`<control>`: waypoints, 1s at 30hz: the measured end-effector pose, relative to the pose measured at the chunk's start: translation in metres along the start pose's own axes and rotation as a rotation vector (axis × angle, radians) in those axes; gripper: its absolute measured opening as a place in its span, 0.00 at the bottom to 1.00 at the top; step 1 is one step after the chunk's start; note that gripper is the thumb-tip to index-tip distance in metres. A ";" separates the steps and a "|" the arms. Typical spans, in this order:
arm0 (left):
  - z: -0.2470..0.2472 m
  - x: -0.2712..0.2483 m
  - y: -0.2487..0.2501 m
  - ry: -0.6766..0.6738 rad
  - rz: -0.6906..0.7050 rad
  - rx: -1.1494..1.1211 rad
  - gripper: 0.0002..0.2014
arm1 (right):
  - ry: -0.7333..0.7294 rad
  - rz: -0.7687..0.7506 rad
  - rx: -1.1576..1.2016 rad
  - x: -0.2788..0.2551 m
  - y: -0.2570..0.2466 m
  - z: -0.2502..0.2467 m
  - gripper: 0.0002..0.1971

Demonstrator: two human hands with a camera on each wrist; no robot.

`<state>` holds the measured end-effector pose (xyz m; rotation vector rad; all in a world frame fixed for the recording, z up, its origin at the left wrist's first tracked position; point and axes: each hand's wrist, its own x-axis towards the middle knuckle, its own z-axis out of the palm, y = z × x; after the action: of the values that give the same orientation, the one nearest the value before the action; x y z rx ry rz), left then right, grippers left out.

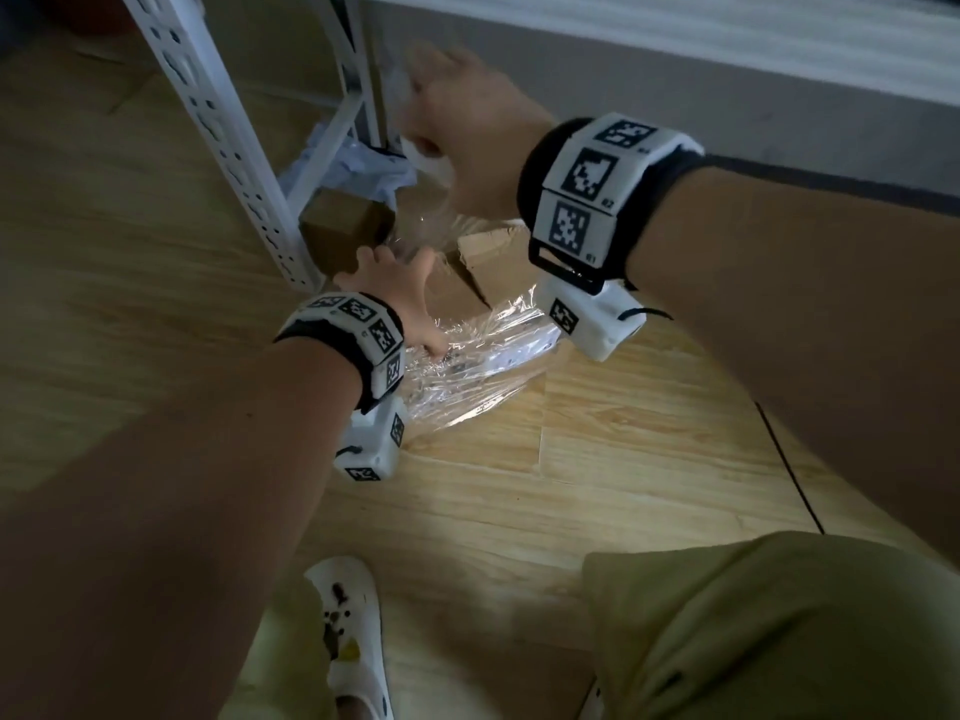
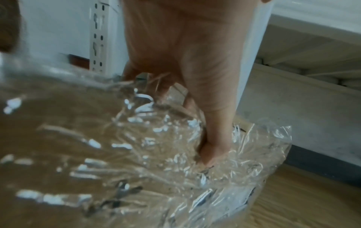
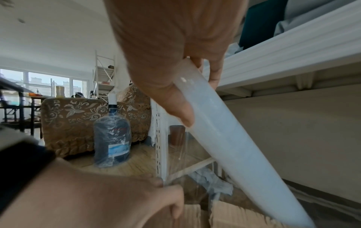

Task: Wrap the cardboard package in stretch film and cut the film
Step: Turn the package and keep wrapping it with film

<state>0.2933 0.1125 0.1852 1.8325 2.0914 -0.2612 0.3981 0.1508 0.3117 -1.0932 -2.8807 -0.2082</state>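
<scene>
The cardboard package point(image 1: 457, 296) lies on the wooden floor, its near end covered in wrinkled clear stretch film point(image 1: 483, 356). My left hand point(image 1: 397, 291) rests on top of it with fingers spread. Its thumb point(image 2: 213, 138) presses the film down onto the cardboard point(image 2: 58, 138). My right hand point(image 1: 452, 122) is raised above and behind the package and grips the roll of stretch film point(image 3: 234, 146). A thin sheet of film point(image 1: 431, 215) runs from the roll down to the package. The package's open far flaps point(image 3: 224, 216) show below the roll.
A white perforated shelf post point(image 1: 218, 122) stands just left of the package, with a small cardboard box point(image 1: 343, 226) and crumpled plastic point(image 1: 363, 168) behind it. A grey wall point(image 1: 727, 96) runs along the right. A water bottle point(image 3: 111, 138) and an armchair point(image 3: 78, 120) stand farther off. My shoe point(image 1: 353, 615) is near.
</scene>
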 end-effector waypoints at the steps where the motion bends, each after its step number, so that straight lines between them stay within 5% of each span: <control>1: 0.000 0.000 -0.001 -0.006 -0.019 -0.012 0.43 | -0.008 -0.003 -0.004 -0.004 -0.001 0.000 0.07; 8: 0.002 0.010 -0.010 0.055 -0.118 -0.095 0.54 | -0.134 -0.269 -0.147 -0.033 -0.020 0.033 0.15; 12: 0.006 0.015 -0.014 0.183 0.014 0.036 0.37 | -0.196 -0.349 -0.156 -0.036 -0.027 0.054 0.17; 16: 0.004 0.021 -0.018 0.235 0.024 0.047 0.33 | -0.249 -0.316 -0.106 -0.030 -0.023 0.056 0.12; 24: 0.004 0.011 -0.029 0.432 0.014 0.086 0.26 | 0.025 0.426 0.683 -0.021 -0.001 0.060 0.06; 27: -0.001 0.008 -0.034 0.531 0.051 0.192 0.23 | -0.101 0.765 0.752 -0.017 0.028 0.081 0.23; 30: -0.006 0.007 -0.037 0.679 0.163 0.232 0.20 | -0.142 1.099 1.202 -0.019 0.039 0.095 0.24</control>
<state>0.2549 0.1157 0.1845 2.4768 2.3786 0.2039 0.4378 0.1811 0.2196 -1.9453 -1.4181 1.3812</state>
